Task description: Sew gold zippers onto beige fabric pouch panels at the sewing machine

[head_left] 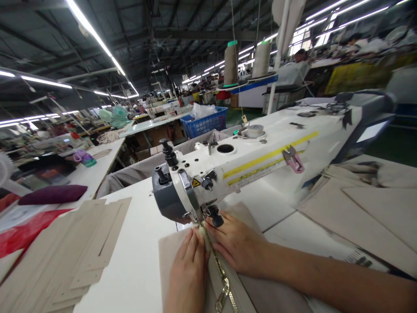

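Note:
A white sewing machine [260, 161] stands in front of me, its needle area low at the near end. Beneath its head lies a beige fabric piece [167, 252] with a gold-toothed zipper [217, 261] running toward me. The metal zipper pull [223, 296] hangs near the bottom of the view. My left hand [189, 271] rests flat on the fabric left of the zipper, fingertips close to the presser foot. On the zipper's other side, my right hand [239, 243] lies with fingers stretched over the fabric, its fingertips partly hidden behind the machine head.
Stacked beige strips [81, 252] lie on the left of the table. More beige panels [361, 208] are at the right. Pink-handled thread snips [293, 159] sit on the machine arm. Thread cones [231, 65] and a blue basket [205, 121] stand behind.

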Motion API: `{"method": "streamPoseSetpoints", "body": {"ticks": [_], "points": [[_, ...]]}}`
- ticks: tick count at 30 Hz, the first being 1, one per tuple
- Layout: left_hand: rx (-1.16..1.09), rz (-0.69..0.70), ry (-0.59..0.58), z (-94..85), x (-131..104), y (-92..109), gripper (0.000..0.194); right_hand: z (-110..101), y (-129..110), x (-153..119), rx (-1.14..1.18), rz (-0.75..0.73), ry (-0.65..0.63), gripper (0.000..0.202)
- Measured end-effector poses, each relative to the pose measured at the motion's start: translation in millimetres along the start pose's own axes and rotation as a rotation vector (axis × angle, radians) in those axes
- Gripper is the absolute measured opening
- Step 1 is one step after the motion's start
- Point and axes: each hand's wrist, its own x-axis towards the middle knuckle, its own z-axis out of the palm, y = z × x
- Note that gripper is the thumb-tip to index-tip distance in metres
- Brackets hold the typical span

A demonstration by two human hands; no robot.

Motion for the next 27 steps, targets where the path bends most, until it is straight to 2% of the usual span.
{"method": "streamPoseSetpoints", "body": {"ticks": [10,15,18,21,25,27], "points": [[0.067,-0.004,0.029,-1.0,-1.0,2.8,0.034,0.7,-3.2,-1.2,0.049,0.006,0.018,0.042],[0.001,-0.051,0.001,-1.1,-1.3,1.4,0.034,4.2,-0.5,-0.8,0.041,0.028,0.029,0.044],[0.001,-0.094,-0.028,-3.9,-1.1,1.4,0.033,7.3,0.1,-2.1,-0.016,0.092,0.045,0.049],[0.044,-0.120,-0.059,-7.4,-7.3,6.7,0.036,9.4,-5.5,-12.5,-0.112,0.148,0.051,0.056],[0.097,-0.048,-0.040,-14.7,-31.9,22.1,0.049,6.3,-26.4,-41.2,-0.184,0.105,0.056,0.061],[0.079,-0.010,-0.027,-22.2,-43.1,29.0,0.049,2.4,-38.2,-52.8,-0.156,0.134,0.093,0.061]]}}
